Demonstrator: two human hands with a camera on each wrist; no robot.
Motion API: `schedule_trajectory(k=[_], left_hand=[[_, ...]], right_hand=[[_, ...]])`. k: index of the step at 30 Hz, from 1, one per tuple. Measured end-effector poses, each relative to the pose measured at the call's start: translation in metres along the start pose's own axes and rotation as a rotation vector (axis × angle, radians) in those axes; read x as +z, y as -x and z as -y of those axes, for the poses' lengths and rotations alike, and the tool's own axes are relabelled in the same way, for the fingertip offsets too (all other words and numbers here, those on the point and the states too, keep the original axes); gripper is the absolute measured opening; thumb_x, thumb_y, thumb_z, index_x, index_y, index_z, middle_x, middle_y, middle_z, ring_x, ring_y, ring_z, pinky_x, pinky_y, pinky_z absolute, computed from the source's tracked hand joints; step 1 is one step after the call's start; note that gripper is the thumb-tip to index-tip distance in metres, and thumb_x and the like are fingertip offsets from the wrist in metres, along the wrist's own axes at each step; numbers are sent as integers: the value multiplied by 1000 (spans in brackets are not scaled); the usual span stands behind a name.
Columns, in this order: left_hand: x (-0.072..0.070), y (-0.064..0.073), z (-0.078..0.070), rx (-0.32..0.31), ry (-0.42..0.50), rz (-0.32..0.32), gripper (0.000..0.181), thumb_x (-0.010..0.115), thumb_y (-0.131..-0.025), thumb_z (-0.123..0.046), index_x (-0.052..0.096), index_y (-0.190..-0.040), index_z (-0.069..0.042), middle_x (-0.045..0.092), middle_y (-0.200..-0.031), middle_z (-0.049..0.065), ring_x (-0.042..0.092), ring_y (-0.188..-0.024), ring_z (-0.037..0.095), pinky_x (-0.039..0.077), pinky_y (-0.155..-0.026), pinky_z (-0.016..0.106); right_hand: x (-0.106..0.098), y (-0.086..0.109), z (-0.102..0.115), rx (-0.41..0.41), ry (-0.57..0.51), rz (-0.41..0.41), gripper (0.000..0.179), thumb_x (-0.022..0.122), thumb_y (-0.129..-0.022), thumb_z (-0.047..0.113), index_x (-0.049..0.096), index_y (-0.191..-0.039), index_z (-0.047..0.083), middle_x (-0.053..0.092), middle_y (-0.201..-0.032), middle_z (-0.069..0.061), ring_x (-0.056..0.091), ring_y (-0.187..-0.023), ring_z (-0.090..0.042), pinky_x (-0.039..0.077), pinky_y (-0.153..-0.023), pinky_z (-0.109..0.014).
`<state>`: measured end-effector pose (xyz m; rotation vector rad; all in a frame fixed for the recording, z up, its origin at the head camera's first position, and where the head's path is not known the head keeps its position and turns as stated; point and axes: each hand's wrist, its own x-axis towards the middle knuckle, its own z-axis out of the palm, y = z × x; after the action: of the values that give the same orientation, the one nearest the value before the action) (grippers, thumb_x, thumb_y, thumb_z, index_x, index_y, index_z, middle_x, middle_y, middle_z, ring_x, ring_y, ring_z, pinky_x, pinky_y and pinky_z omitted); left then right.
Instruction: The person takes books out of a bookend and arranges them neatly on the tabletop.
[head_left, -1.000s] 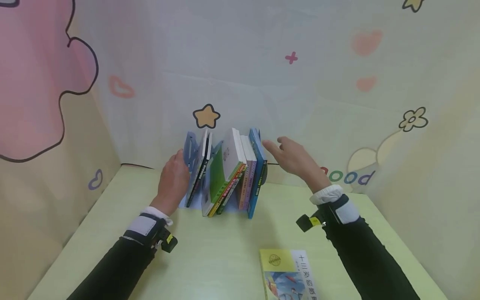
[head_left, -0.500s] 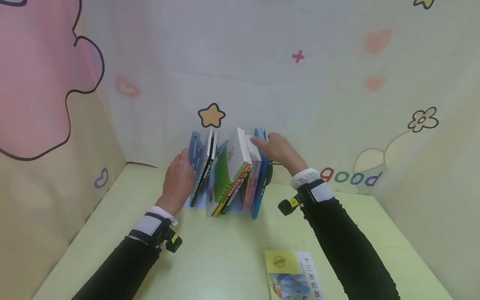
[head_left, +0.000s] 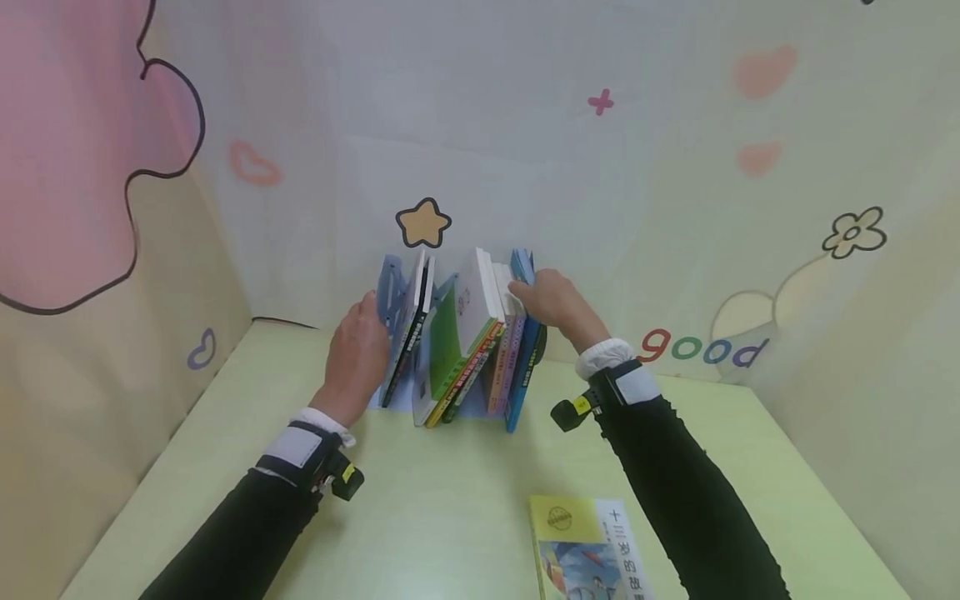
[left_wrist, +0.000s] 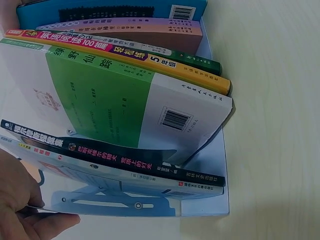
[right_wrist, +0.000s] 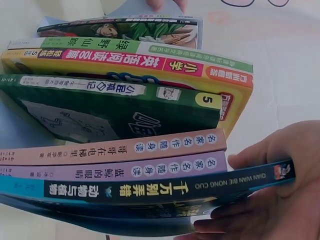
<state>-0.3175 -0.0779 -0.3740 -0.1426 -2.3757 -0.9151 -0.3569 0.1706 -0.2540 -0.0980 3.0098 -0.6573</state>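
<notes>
Several books stand leaning in a pale blue bookend rack (head_left: 390,287) against the back wall. My left hand (head_left: 358,358) grips the rack's left side panel (left_wrist: 110,206), thumb and fingers on either side of its edge. At the other end, my right hand (head_left: 558,307) holds the upper part of a blue book (right_wrist: 150,191), thumb on one face and fingers behind. Beside it lean a purple book (right_wrist: 120,170) and a pinkish book (right_wrist: 110,151). Farther left come a dark green book (right_wrist: 65,115), a yellow book (left_wrist: 200,72), a green-and-white book (left_wrist: 105,97) and a black-spined book (left_wrist: 200,175).
A yellow-and-white book (head_left: 577,525) lies flat on the pale table (head_left: 420,517), near the front and right of the middle. Behind the rack rises a white wall (head_left: 525,183) with printed drawings, and side walls enclose the table left and right.
My right hand has moved left and taken hold of the blue book's upper part. The left hand stays at the rack's left panel. The head view has shifted slightly.
</notes>
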Motion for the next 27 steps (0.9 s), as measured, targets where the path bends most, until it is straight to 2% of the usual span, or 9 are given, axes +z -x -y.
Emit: schedule_trajectory(k=[8, 19, 23, 27], left_hand=[[-1, 0, -2, -15, -2, 12, 41, 55, -102, 3, 48, -141, 14, 65, -116, 32, 69, -103, 41, 59, -85, 50], [-1, 0, -2, -10, 13, 5, 41, 52, -102, 4, 47, -141, 16, 65, -115, 33, 70, -101, 42, 60, -83, 51], [-1, 1, -2, -11, 8, 4, 42, 52, -102, 3, 47, -142, 16, 65, -114, 33, 69, -100, 42, 60, -82, 51], [-1, 1, -2, -12, 4, 5, 43, 51, -103, 3, 45, -143, 16, 64, -116, 34, 69, -102, 43, 59, -83, 51]], right_hand=[[1, 4, -1, 10, -87, -37, 37, 45, -107, 24, 53, -126, -7, 60, -108, -21, 64, -87, -30, 50, -69, -32], [6, 11, -8, -15, -158, -50, 38, 42, -108, 23, 51, -131, -6, 61, -113, -22, 62, -91, -32, 53, -75, -38], [6, 16, -10, -26, -172, -58, 43, 41, -109, 24, 48, -138, -8, 62, -121, -25, 64, -96, -34, 58, -84, -46], [5, 24, -13, -30, -190, -59, 47, 40, -110, 25, 45, -143, -8, 60, -127, -26, 66, -101, -36, 58, -91, -53]])
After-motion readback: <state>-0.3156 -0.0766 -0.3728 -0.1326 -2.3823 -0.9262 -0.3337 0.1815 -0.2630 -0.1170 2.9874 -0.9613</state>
